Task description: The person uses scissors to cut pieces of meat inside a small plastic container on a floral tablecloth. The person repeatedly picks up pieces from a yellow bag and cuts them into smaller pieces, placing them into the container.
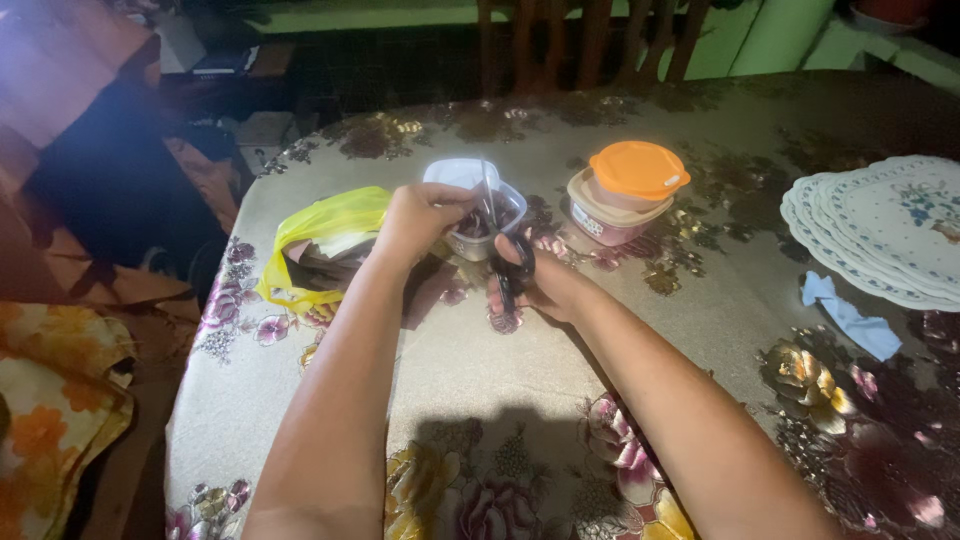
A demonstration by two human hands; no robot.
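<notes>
Scissors: right hand, fingers clamped through black handles, blades up over tub so cuttings drop in. Left hand: fingers pinched together at blades, feeding something too small to tell. Beside: yellow bag, orange-lidded container, stacked mats.

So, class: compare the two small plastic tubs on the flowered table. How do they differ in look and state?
The clear square plastic tub is open, with dark pieces inside; the pale tub with the orange lid is closed. The left hand holds the clear tub, and the right hand works black-handled scissors over it; the lidded tub stands untouched, apart. Both are small and rest on the flowered tablecloth.
</notes>
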